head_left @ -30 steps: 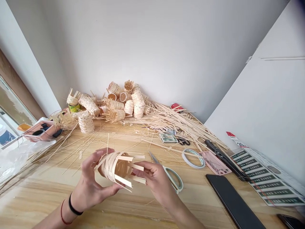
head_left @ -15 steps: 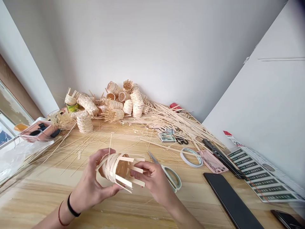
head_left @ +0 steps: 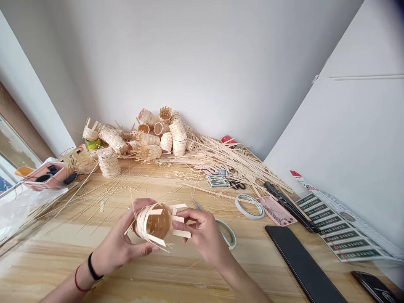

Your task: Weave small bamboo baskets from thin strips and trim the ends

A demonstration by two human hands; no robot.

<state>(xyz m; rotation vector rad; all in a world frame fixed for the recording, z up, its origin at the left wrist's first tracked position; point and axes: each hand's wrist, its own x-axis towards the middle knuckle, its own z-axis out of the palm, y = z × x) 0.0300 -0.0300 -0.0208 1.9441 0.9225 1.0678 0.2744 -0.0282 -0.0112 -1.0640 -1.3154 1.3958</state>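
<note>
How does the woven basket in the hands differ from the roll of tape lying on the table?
The woven basket is held by the left hand, while the roll of tape lies on the table. The basket is pale wood-coloured; the tape is whitish. The basket has loose strip ends around its opening; the tape is a smooth ring. Both are round.

Plain pale wall [head_left: 189, 63] behind wooden tabletop [head_left: 176, 273]; white panel [head_left: 350, 126] slants at right. Brown frame [head_left: 19, 118] at left edge. Soft, even light.
</note>
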